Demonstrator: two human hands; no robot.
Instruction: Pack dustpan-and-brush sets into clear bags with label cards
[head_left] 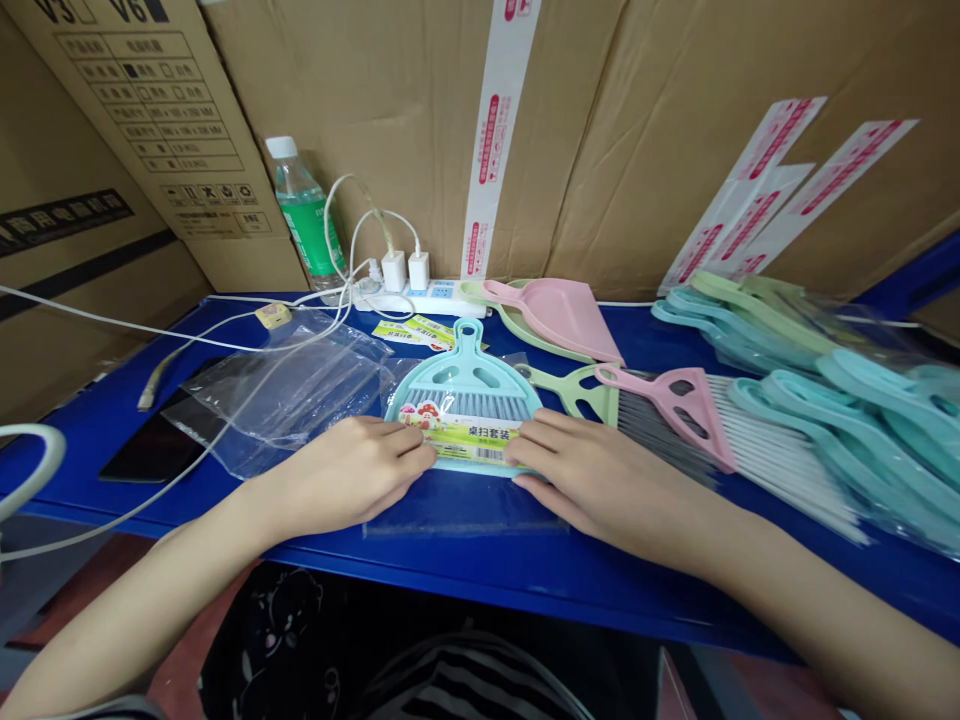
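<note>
A light-blue dustpan with a matching hand brush point(470, 372) lies flat on the blue table, handle pointing away from me. A clear plastic bag point(465, 508) is around the set, its loose end spread toward the table's front edge. Across the bristles sits a yellow-green printed label card point(457, 436). My left hand point(352, 465) grips the set's left lower edge with curled fingers. At the right lower edge, my right hand point(577, 470) holds it too, thumb below and fingers on top by the card.
Right of the set lie a green brush point(581, 390), a pink brush point(694, 410) and bagged blue sets point(825, 430). Behind are a pink dustpan point(559, 310), label cards point(397, 332), a power strip point(442, 298) and a bottle point(304, 220). Empty bags point(300, 370), a phone point(142, 440) and cables lie left.
</note>
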